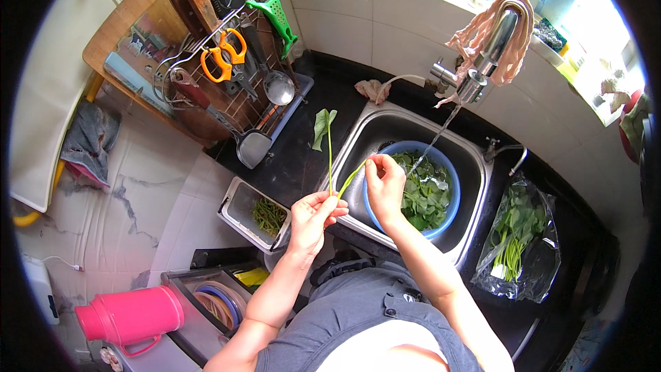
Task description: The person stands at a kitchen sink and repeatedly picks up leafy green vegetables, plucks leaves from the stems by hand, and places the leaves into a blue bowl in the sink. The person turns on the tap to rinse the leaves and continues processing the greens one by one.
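Note:
My left hand (316, 217) pinches a green leafy stem (330, 152), with one leaf upright at its top. A second length of stem slants from those fingers to my right hand (384, 181), which grips its upper end between thumb and fingertips. Whether the two lengths are still joined is hidden by my left fingers. Just beyond my right hand, a blue basin (456, 186) of green leaves (426, 199) stands in the steel sink (477, 217). A stream of water (439, 134) runs from the faucet (472, 85) into it.
Left of the sink, a white-rimmed bin (235, 219) contains stem scraps (268, 217). A rack holds knives, orange-handled scissors (224, 57), a ladle (279, 88) and a turner (253, 147). A clear bag of greens (516, 237) lies at right; a pink thermos (137, 315) is at lower left.

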A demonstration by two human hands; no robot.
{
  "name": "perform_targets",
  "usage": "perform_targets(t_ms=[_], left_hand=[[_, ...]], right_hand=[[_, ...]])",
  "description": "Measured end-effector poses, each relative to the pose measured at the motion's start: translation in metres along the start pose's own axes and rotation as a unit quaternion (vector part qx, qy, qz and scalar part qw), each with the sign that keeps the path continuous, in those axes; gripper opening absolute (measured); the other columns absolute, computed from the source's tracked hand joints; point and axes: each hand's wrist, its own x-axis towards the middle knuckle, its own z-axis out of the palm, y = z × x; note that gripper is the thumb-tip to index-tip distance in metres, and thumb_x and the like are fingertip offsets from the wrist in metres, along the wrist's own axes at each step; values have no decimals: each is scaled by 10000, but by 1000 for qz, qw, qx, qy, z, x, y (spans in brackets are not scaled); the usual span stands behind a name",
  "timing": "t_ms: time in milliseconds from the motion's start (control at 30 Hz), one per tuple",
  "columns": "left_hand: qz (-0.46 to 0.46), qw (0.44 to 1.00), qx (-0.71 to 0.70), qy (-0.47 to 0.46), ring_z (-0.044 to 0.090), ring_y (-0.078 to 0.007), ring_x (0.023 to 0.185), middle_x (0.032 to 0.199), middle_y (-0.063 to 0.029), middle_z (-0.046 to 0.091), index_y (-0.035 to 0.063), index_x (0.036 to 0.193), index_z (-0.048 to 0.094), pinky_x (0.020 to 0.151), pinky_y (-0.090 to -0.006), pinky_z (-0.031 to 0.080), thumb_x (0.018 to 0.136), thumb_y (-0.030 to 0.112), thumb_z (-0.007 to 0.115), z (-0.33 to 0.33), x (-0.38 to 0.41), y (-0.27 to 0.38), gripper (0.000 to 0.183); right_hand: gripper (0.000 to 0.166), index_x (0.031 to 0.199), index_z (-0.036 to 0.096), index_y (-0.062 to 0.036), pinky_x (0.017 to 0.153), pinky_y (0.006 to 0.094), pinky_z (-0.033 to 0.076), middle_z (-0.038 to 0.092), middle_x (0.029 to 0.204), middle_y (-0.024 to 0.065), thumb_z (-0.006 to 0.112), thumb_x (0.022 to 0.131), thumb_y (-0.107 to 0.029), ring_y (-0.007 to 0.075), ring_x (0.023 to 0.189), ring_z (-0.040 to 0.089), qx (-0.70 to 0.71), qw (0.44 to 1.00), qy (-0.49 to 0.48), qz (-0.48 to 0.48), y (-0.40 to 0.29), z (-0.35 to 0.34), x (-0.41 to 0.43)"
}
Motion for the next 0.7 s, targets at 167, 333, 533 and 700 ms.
perform_targets(t_ms=[167, 333, 533, 700], left_hand=[[-3, 1000, 0, 14, 654, -132, 675, 800, -109, 665, -2, 954, 606, 534, -152, 467, 855, 114, 601, 4, 2, 1, 152], [5, 1000, 12, 23, 648, -129, 660, 805, -110, 662, -12, 958, 602, 529, -161, 472, 855, 113, 599, -7, -4, 1, 161], [-50, 998, -30, 8, 643, -106, 668, 804, -92, 662, 6, 966, 610, 523, -139, 457, 860, 125, 597, -20, -6, 7, 160], [-86, 990, -109, 11, 633, -97, 691, 831, -92, 657, 20, 966, 613, 533, -140, 461, 862, 112, 592, -20, -4, 6, 140]], right_hand=[[139, 780, 639, 17, 534, 299, 424, 597, 642, 123, 584, 783, -110, 169, 557, 552, -24, 999, 9, 20, 12, 6, 2], [127, 809, 607, -13, 396, 213, 312, 495, 566, -16, 545, 846, -117, 67, 431, 403, 140, 979, 30, 145, 34, -3, 21], [104, 885, 574, -33, 587, 308, 465, 551, 884, 105, 560, 799, 22, 264, 695, 570, -96, 935, -177, -293, -40, -26, 11], [129, 879, 538, -23, 599, 368, 479, 540, 849, 135, 613, 778, -47, 318, 694, 576, -210, 909, -244, -264, -47, -27, -5]])
